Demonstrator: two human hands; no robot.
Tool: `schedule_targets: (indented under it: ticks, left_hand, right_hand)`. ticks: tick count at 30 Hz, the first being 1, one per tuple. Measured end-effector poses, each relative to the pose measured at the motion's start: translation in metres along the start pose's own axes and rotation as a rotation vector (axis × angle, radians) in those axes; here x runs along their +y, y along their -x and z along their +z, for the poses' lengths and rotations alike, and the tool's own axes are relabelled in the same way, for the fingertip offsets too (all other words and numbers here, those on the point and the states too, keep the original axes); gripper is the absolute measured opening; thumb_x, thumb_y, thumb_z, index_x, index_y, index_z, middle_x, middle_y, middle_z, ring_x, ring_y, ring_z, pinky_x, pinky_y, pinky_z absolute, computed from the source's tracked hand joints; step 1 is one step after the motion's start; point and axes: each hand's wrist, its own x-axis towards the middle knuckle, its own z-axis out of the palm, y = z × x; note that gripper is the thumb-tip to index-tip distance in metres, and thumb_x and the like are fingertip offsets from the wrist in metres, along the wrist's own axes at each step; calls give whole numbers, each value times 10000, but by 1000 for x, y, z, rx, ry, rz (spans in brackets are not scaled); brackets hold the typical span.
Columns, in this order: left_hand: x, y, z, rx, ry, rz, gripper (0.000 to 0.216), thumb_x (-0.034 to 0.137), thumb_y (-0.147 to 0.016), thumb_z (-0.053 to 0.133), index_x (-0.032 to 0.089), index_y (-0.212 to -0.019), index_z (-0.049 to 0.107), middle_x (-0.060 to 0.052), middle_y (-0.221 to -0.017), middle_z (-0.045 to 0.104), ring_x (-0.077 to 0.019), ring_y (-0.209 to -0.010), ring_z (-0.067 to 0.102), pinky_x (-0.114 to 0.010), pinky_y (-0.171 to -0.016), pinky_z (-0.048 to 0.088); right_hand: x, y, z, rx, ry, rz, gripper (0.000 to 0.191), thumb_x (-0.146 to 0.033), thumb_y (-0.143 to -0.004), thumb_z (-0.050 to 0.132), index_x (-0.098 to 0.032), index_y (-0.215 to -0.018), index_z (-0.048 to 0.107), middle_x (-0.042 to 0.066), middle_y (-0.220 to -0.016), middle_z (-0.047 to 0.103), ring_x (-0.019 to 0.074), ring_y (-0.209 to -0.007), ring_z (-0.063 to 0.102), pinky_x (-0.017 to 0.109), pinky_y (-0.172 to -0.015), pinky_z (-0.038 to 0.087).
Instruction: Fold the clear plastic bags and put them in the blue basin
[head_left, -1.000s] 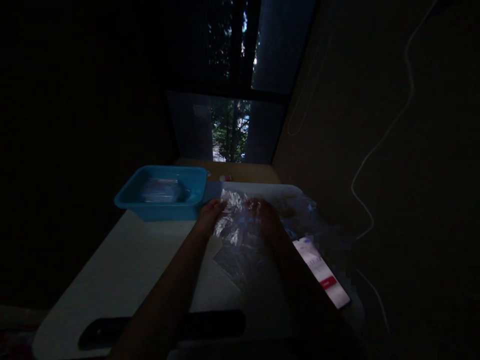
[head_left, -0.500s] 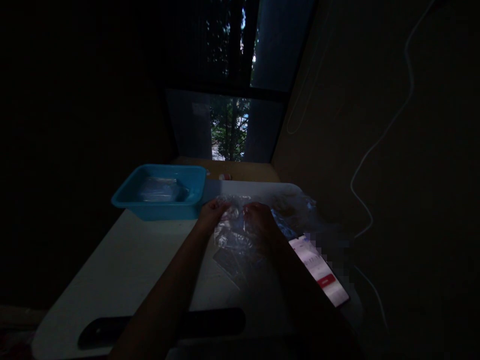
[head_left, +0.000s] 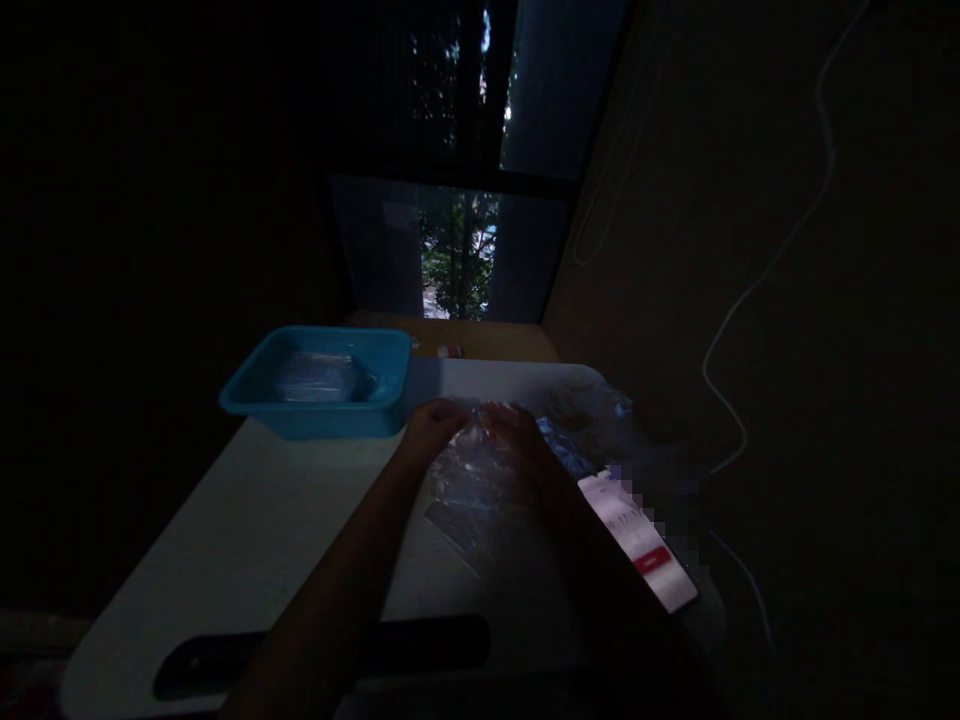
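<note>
The scene is very dark. My left hand (head_left: pixel 429 432) and my right hand (head_left: pixel 517 432) both pinch the top edge of a clear plastic bag (head_left: pixel 472 490) that lies crumpled on the white table (head_left: pixel 262 520). The two hands are close together, fingers curled on the plastic. More clear plastic bags (head_left: pixel 592 415) lie just right of my right hand.
A blue plastic tub (head_left: pixel 319 380) holding folded clear plastic stands left of my hands. A lit phone (head_left: pixel 637 545) lies at the right, a dark flat object (head_left: pixel 322 655) near the table's front edge. A window is behind; a white cable (head_left: pixel 757 280) hangs on the right wall.
My hands have drawn closer together on the bag's top edge, and the bag is bunched up more than before. The tub and phone have stayed put.
</note>
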Motion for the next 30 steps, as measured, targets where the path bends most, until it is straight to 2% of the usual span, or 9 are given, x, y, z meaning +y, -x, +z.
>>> schedule_targets:
  ticks: [5, 8, 10, 14, 20, 22, 25, 28, 30]
  left_hand:
    - [0, 1, 2, -1, 12, -29, 285, 348, -490, 681, 145, -473, 482, 45, -429, 455, -65, -409, 386, -187, -399, 284]
    - [0, 2, 3, 1, 17, -29, 301, 344, -494, 674, 148, -427, 455, 48, -393, 428, -58, -387, 364, -184, -384, 269]
    - [0, 1, 3, 13, 28, -31, 294, 337, -492, 672, 149, -421, 457, 47, -385, 431, -58, -378, 364, -184, -378, 269]
    - [1, 0, 3, 40, 24, -47, 296, 338, -486, 671, 150, -399, 460, 42, -365, 434, -63, -364, 369, -185, -363, 270]
    - [-3, -2, 2, 55, 13, -37, 282, 319, -492, 669, 150, -377, 475, 32, -353, 445, -67, -356, 371, -189, -358, 265]
    - [-3, -3, 2, 51, 13, -34, 286, 306, -482, 675, 153, -364, 465, 38, -340, 428, -63, -350, 357, -189, -357, 257]
    - [-1, -2, 3, 45, 8, -32, 293, 300, -461, 691, 151, -360, 460, 45, -339, 418, -60, -352, 350, -191, -365, 257]
    - [3, 0, 2, 19, -1, -54, 306, 327, -474, 692, 148, -376, 464, 45, -358, 428, -61, -358, 357, -198, -378, 265]
    - [4, 2, 1, -21, 13, -56, 304, 337, -481, 696, 146, -399, 474, 44, -374, 441, -63, -368, 368, -200, -390, 275]
  right_hand:
    - [0, -1, 1, -33, 2, -19, 339, -316, -536, 660, -197, -844, 585, -2, -650, 612, 130, -574, 552, 259, -536, 444]
    - [4, -1, 2, -48, 28, -49, 372, -308, -555, 659, -198, -901, 577, -3, -667, 608, 134, -604, 565, 263, -563, 453]
    - [8, -1, 3, -48, 6, -74, 473, -301, -542, 678, -208, -988, 548, 5, -742, 607, 130, -618, 564, 261, -569, 457]
    - [15, 0, 6, -64, -39, -105, 820, -234, -467, 733, -255, -1207, 380, 24, -945, 562, 79, -553, 515, 230, -515, 447]
    - [14, 6, 10, -51, 38, -179, 987, -212, -455, 741, -290, -1298, 233, 22, -1033, 516, 70, -597, 503, 221, -559, 451]
    - [13, 7, 11, -20, 70, -195, 929, -222, -481, 727, -278, -1286, 266, 23, -1011, 529, 85, -630, 514, 230, -593, 456]
    - [12, 5, 12, 52, 119, -179, 622, -256, -587, 652, -237, -1167, 429, 13, -841, 573, 116, -658, 525, 247, -615, 456]
    - [10, 1, 11, 125, 172, -116, 225, -287, -672, 562, -223, -887, 571, 5, -671, 569, 131, -604, 516, 262, -580, 442]
    - [8, -1, 9, 159, 217, -90, 78, -289, -690, 536, -222, -685, 575, 2, -591, 553, 131, -556, 504, 261, -554, 423]
